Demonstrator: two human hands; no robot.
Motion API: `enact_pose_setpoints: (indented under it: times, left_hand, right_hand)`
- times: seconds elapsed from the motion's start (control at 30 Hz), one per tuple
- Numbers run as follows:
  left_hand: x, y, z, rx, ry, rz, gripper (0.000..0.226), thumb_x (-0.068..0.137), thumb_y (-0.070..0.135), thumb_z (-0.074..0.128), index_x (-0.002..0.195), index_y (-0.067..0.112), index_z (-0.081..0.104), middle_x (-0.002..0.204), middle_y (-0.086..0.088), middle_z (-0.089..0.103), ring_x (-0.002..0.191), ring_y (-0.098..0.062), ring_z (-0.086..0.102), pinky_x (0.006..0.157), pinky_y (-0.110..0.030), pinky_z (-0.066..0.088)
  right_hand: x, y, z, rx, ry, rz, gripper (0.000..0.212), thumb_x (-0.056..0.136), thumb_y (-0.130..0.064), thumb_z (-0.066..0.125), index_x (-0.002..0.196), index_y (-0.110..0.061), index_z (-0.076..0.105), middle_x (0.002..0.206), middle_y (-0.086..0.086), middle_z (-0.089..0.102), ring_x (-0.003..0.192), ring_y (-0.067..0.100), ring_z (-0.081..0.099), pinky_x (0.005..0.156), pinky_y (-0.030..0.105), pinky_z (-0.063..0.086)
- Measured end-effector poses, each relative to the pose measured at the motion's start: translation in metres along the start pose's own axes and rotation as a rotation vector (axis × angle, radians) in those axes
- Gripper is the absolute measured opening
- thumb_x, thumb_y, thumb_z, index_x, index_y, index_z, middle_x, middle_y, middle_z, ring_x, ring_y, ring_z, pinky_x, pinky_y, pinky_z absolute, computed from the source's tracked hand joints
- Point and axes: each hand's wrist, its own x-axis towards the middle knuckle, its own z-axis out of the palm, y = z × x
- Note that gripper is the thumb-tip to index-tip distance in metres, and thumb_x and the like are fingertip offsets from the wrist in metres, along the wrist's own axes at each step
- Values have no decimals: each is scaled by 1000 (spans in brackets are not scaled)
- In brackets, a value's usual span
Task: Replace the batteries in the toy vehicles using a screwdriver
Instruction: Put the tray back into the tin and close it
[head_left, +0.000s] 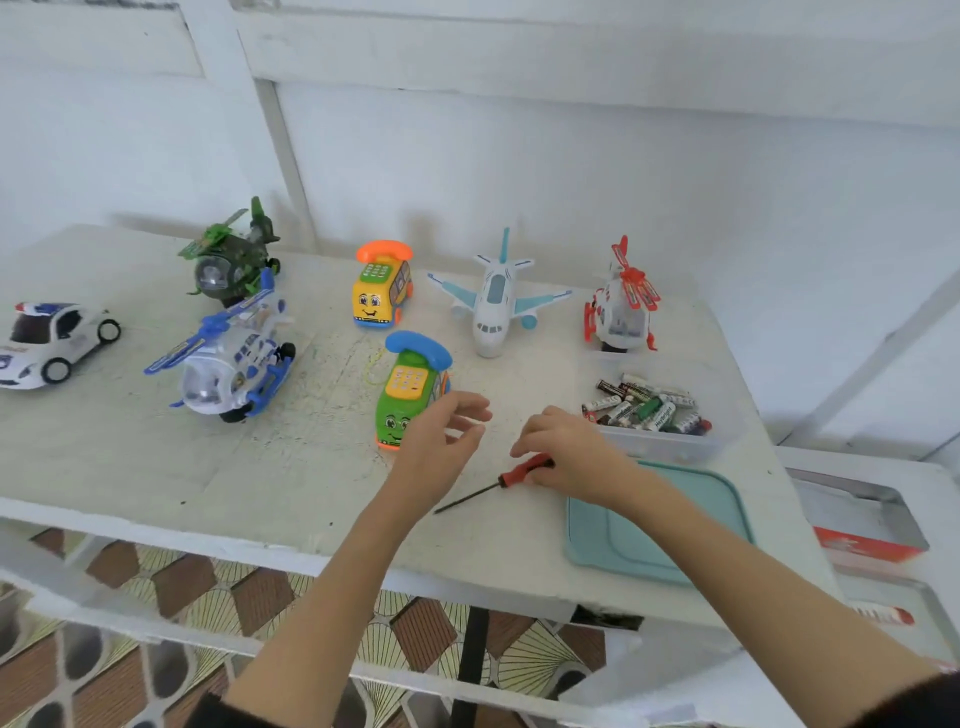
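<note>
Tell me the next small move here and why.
Probably lift the screwdriver: the right hand is curled over its red handle while it lies on the table, and the left hand hovers open by the green phone car.

White table (130, 457) holds row of toys: police car (49, 340) far left; green helicopter (234, 260) behind blue-white helicopter (234, 358); yellow phone bus (382, 286); white-blue airplane (496, 296); red-white helicopter (621, 301) at right; green phone bus (410, 389) nearer, just beside left hand (441, 441), fingers loosely spread, holding nothing; right hand (569, 452) curled over red handle of screwdriver (498, 480), shaft lying on table, tip toward person; clear tub of batteries (649, 408) right of hand; teal lid (701, 519) under right forearm.
</note>
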Motion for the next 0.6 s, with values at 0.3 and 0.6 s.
enact_pose_setpoints:
  times: [0.3,0.6]
  left_hand:
    - [6,8,-8,-22,40,8,25,93,0,57,105,22,60,98,13,66,87,-3,57,73,-11,45]
    - [40,52,1,-61,53,154,26,93,1,56,108,21,61,99,16,67,90,0,58,72,-9,46]
  right_hand:
    - [9,-1,-4,-67,-22,-41,19,84,-19,65,101,-12,70,100,5,63,100,22,48,83,39,41]
    - [-9,38,-74,-9,248,94,17,76,-10,73,93,-6,72,89,5,61,92,25,51,80,38,41]
